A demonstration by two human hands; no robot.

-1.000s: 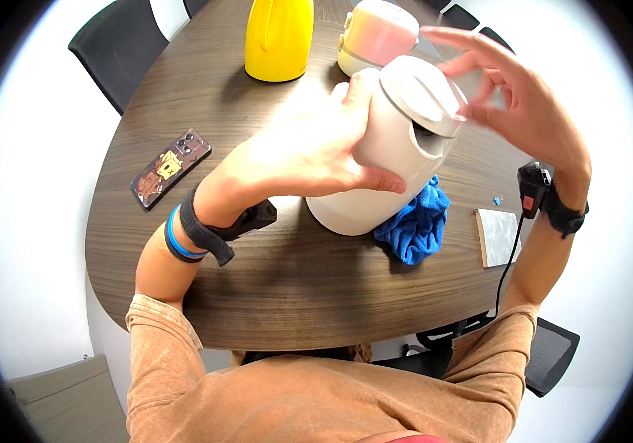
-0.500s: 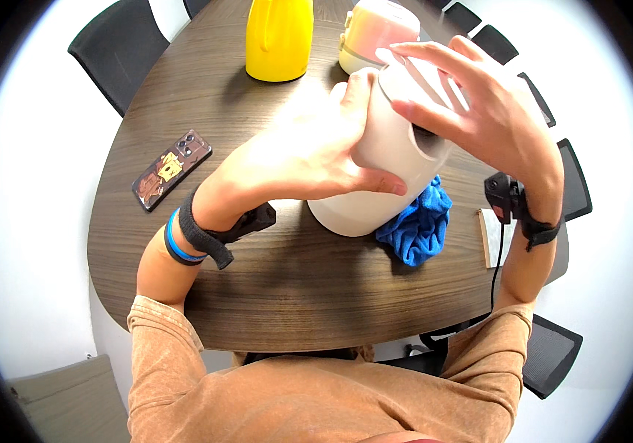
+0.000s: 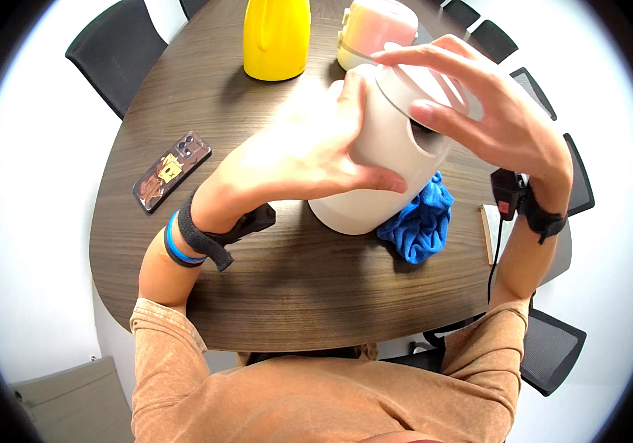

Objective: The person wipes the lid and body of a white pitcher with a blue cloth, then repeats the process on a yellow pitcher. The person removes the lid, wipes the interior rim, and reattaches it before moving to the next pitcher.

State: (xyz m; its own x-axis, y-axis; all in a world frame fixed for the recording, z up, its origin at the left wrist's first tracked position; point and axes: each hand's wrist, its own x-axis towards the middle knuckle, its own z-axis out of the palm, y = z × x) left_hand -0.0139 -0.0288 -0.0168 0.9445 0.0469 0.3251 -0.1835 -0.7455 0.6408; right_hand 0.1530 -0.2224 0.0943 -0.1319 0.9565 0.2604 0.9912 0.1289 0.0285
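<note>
A tall white rounded vessel (image 3: 383,151) with a lid stands on the wooden table, looking tilted in this view. A dark opening shows in its side, just under the lid. My left hand (image 3: 324,151) is wrapped round its near left side, thumb across the front. On top, my right hand (image 3: 471,96) spans the white lid (image 3: 409,85), its thumb and fingers on opposite sides of the rim; the far fingertips are partly hidden. Against the vessel's base on the right lies a crumpled blue cloth (image 3: 418,225).
A yellow jug (image 3: 276,44) and a pink and cream lidded container (image 3: 377,33) stand beyond the vessel. To the left lies a phone (image 3: 172,171) in a patterned case. A pale flat block (image 3: 490,229) sits near the table's right edge. Black chairs (image 3: 117,55) surround the table (image 3: 272,295).
My right hand has shifted slightly to the right, its thumb now higher on the lid's rim. The left hand keeps its hold, and the vessel stays in place.
</note>
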